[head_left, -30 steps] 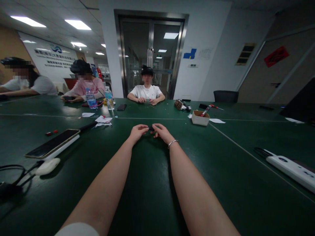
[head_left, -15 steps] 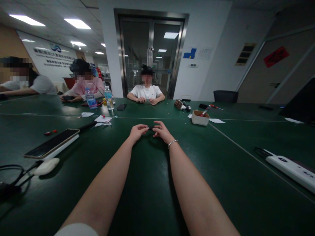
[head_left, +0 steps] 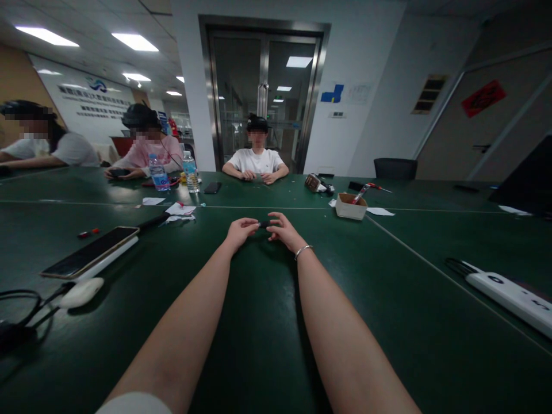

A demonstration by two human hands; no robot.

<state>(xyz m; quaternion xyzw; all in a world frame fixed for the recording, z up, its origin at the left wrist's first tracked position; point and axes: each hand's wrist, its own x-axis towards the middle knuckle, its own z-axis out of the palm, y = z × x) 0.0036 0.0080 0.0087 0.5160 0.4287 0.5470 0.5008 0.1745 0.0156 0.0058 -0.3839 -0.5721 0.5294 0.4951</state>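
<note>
In the head view, both my arms reach forward over the dark green table [head_left: 263, 322]. My left hand [head_left: 241, 233] is closed, thumb and fingers pinching the left end of a small black object [head_left: 264, 225]. Its kind is too small to make out. From the other side my right hand [head_left: 282, 231], with a silver bangle on its wrist, grips the right end between thumb and fingers. The lower fingers of the right hand are bent. The fingertips hide both ends of the object.
To the left lie a smartphone [head_left: 92, 250], a white earbud case [head_left: 81, 293] and black cables. Two water bottles [head_left: 191, 172] stand farther back. A small open box [head_left: 351, 207] sits right of my hands, and a white power strip [head_left: 511, 296] lies far right. Several people sit around the table.
</note>
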